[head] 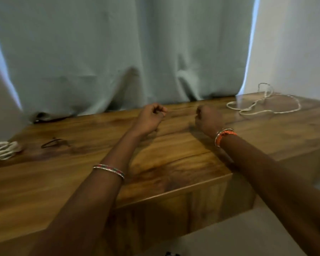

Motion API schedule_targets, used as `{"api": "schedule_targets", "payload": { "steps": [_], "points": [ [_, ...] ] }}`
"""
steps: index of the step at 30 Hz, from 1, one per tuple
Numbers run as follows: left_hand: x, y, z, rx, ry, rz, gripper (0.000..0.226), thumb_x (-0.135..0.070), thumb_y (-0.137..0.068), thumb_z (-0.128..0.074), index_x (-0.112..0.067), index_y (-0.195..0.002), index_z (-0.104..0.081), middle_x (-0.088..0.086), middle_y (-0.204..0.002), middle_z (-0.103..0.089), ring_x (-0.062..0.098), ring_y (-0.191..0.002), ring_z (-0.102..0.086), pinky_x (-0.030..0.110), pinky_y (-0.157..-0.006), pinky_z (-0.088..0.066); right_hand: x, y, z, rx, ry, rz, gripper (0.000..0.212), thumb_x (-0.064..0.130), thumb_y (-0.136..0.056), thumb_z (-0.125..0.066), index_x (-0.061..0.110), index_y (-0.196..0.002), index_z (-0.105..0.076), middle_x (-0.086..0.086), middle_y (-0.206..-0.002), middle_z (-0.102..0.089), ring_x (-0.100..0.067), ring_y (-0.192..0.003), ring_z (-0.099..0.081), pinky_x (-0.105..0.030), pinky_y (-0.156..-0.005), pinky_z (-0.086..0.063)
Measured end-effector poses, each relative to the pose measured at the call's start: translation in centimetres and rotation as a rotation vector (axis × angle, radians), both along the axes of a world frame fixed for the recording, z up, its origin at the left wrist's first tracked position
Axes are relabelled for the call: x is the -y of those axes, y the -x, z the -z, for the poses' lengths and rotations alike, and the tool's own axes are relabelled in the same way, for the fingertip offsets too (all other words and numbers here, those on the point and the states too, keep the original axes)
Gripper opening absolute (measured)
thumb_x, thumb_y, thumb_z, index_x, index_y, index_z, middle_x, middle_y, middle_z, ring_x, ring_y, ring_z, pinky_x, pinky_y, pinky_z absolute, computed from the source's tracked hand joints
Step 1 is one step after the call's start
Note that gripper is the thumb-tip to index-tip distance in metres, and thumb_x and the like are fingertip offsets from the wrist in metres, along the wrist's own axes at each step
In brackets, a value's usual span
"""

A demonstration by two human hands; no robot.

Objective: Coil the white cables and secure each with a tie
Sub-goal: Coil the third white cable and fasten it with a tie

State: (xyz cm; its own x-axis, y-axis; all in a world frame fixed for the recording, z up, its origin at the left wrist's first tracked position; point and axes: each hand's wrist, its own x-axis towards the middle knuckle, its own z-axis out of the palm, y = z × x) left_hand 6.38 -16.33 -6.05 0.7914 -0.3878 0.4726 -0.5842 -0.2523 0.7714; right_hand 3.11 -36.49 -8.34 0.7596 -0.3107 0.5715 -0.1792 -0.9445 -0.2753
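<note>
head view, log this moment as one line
left hand: curled | right hand: curled | loose cable: far right, uncoiled | coiled cable: far left

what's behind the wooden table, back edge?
A grey-green curtain hangs behind the table, its hem bunched on the back edge. A pale wall shows to its right. Whatever lies behind the curtain is hidden.

A loose white cable (264, 106) sprawls at my far right; a coiled bundle (2, 150) lies far left, a dark tie (53, 142) beside it.
</note>
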Motion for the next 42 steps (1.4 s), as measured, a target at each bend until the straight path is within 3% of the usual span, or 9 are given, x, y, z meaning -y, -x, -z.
{"api": "schedule_targets", "payload": {
  "steps": [11,16,22,29,32,34,36,38,42],
  "points": [
    [13.1,-4.0,2.1,-0.101,-0.173,0.098,0.005,-0.02,-0.095,-0.05,-0.017,-0.097,-0.049,-0.005,-0.078,-0.048,0.01,-0.069,-0.046,0.029,-0.065,-0.042,16.5,-3.3,2.4,-0.173,0.018,0.232,0.057,0.025,-0.092,-0.042,0.001,-0.142,-0.029,-0.018,-0.148,-0.031,-0.032,-0.139,-0.025,-0.044,-0.114,-0.02],
    [15.6,-6.8,3.0,-0.194,-0.244,0.089,0.012,-0.028,-0.092,-0.053,-0.017,-0.095,-0.048,-0.003,-0.067,-0.05,0.014,-0.057,-0.043,0.028,-0.055,-0.034,19.5,-7.0,2.1,-0.222,-0.028,0.212,0.061,0.027,-0.091,-0.042,0.001,-0.143,-0.026,-0.017,-0.151,-0.027,-0.031,-0.141,-0.022,-0.043,-0.115,-0.018],
    [16.1,-9.4,3.3,-0.322,-0.146,0.094,0.014,-0.024,-0.093,-0.053,-0.012,-0.099,-0.048,0.001,-0.068,-0.052,0.012,-0.049,-0.039,0.022,-0.044,-0.031,20.9,-10.1,1.7,-0.334,-0.072,0.249,0.042,0.031,-0.081,-0.047,0.012,-0.118,-0.056,-0.013,-0.125,-0.056,-0.032,-0.124,-0.046,-0.049,-0.108,-0.022],
    [15.5,-8.4,3.7,-0.33,-0.019,0.109,0.036,-0.009,-0.095,-0.05,-0.009,-0.127,-0.035,0.0,-0.089,-0.049,0.01,-0.065,-0.048,0.017,-0.047,-0.043,17.5,-8.1,1.2,-0.165,0.042,0.091,0.029,0.03,-0.091,-0.052,0.008,-0.111,-0.055,-0.017,-0.113,-0.063,-0.035,-0.108,-0.056,-0.038,-0.096,-0.034],
    [14.2,-7.4,3.5,-0.182,-0.027,0.1,0.06,-0.008,-0.094,-0.05,-0.017,-0.144,-0.019,0.007,-0.135,-0.034,0.02,-0.094,-0.058,0.031,-0.075,-0.055,13.5,-6.6,0.7,-0.174,0.135,-0.094,0.028,0.017,-0.09,-0.056,0.004,-0.115,-0.055,-0.02,-0.117,-0.058,-0.037,-0.112,-0.053,-0.037,-0.092,-0.038],
    [12.9,-7.4,3.7,0.038,-0.215,0.011,0.057,-0.015,-0.095,-0.051,-0.02,-0.145,-0.024,0.011,-0.149,-0.025,0.033,-0.13,-0.038,0.042,-0.107,-0.035,10.1,-5.8,0.0,-0.127,0.187,-0.227,0.03,0.002,-0.084,-0.055,0.005,-0.113,-0.057,-0.018,-0.116,-0.056,-0.034,-0.111,-0.051,-0.035,-0.089,-0.037],
    [11.0,-6.9,3.8,0.195,-0.315,-0.035,0.037,-0.024,-0.097,-0.046,-0.018,-0.133,-0.046,0.012,-0.141,-0.04,0.032,-0.133,-0.034,0.038,-0.111,-0.025,6.8,-4.8,-0.8,-0.018,0.272,-0.293,0.038,-0.007,-0.076,-0.053,0.006,-0.111,-0.06,-0.015,-0.112,-0.055,-0.032,-0.108,-0.049,-0.035,-0.081,-0.037],
    [9.0,-6.4,3.5,0.176,-0.178,-0.018,0.033,-0.039,-0.093,-0.041,-0.017,-0.107,-0.062,0.011,-0.115,-0.061,0.032,-0.112,-0.053,0.043,-0.1,-0.04,4.1,-4.0,-1.5,0.114,0.334,-0.332,0.04,-0.011,-0.071,-0.053,0.007,-0.105,-0.063,-0.014,-0.104,-0.056,-0.032,-0.1,-0.052,-0.035,-0.074,-0.036],
    [4.5,-4.0,1.7,-0.226,0.136,0.106,0.039,-0.032,-0.101,-0.034,-0.009,-0.089,-0.063,0.002,-0.078,-0.069,0.015,-0.076,-0.066,0.028,-0.074,-0.051,-0.3,-3.0,-2.3,0.38,0.258,-0.405,0.018,-0.001,-0.082,-0.054,0.008,-0.095,-0.063,-0.011,-0.09,-0.059,-0.026,-0.083,-0.053,-0.03,-0.07,-0.033]
  ]
}}
